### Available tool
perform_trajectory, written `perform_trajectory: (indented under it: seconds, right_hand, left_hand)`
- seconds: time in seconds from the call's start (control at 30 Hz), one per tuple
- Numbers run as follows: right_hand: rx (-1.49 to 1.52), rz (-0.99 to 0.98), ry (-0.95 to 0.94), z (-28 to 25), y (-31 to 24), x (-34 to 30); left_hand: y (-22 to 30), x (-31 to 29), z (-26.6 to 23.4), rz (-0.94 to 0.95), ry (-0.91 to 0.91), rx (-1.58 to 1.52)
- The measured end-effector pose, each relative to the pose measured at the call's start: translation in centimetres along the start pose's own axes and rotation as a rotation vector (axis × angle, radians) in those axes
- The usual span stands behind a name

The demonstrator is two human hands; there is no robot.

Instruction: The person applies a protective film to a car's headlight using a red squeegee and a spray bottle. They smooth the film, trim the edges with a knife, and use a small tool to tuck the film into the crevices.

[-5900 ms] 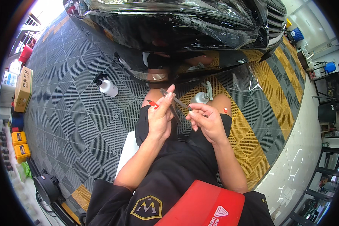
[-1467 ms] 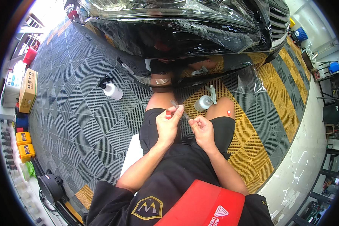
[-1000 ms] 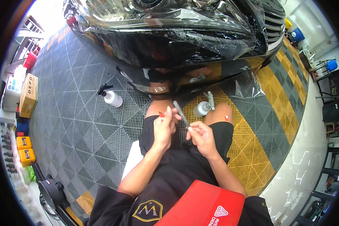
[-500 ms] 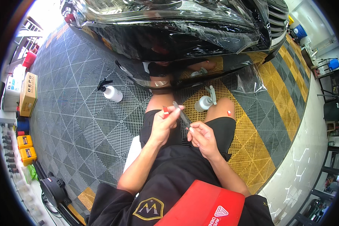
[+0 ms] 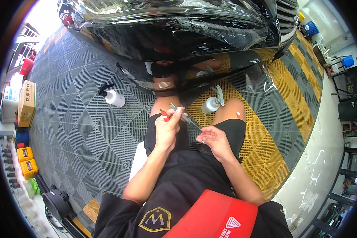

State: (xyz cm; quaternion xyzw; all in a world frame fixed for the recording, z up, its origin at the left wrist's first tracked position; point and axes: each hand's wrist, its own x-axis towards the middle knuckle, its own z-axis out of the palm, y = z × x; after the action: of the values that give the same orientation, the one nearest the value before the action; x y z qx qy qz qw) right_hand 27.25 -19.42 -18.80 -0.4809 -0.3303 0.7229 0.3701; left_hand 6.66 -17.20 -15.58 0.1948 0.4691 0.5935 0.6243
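My left hand (image 5: 168, 129) is closed around a slim grey utility knife (image 5: 183, 115), which slants down toward my right hand. The same hand also holds a small red piece with a dark tip (image 5: 164, 115), upright beside the thumb. My right hand (image 5: 216, 142) has its thumb and fingers bent together at the knife's lower end; the exact contact there is too small to make out. Both hands are above my lap, between my knees. In front of them is a glossy black car bumper (image 5: 154, 41) with clear film hanging from it (image 5: 261, 75).
A white bottle with a black head (image 5: 115, 98) stands on the tiled grating floor at left. A trigger spray bottle (image 5: 211, 105) stands between my knees. Cardboard box (image 5: 27, 104) and yellow cases (image 5: 27, 162) line the left side. A red flap (image 5: 210, 216) lies across my front.
The knife and my left hand have shifted slightly left. My right hand's fingers have loosened a little, and more of the knife shows between the hands. The whole view has shifted slightly.
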Motion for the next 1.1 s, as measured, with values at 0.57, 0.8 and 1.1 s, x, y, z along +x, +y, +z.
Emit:
perform_trajectory:
  seconds: [0.57,0.8,1.1]
  right_hand:
    - [0.487,-0.359,0.212,4.4,-2.4,1.4]
    - [0.690,-0.334,0.296,5.1,-3.2,1.8]
    - [0.722,-0.469,0.259,6.3,-3.8,2.1]
  left_hand:
    - [-0.8,-0.5,1.9,0.134,0.183,-0.001]
    - [-1.3,-0.9,2.8,0.182,0.212,0.007]
    - [-2.4,-1.7,3.6,0.168,0.112,-0.124]
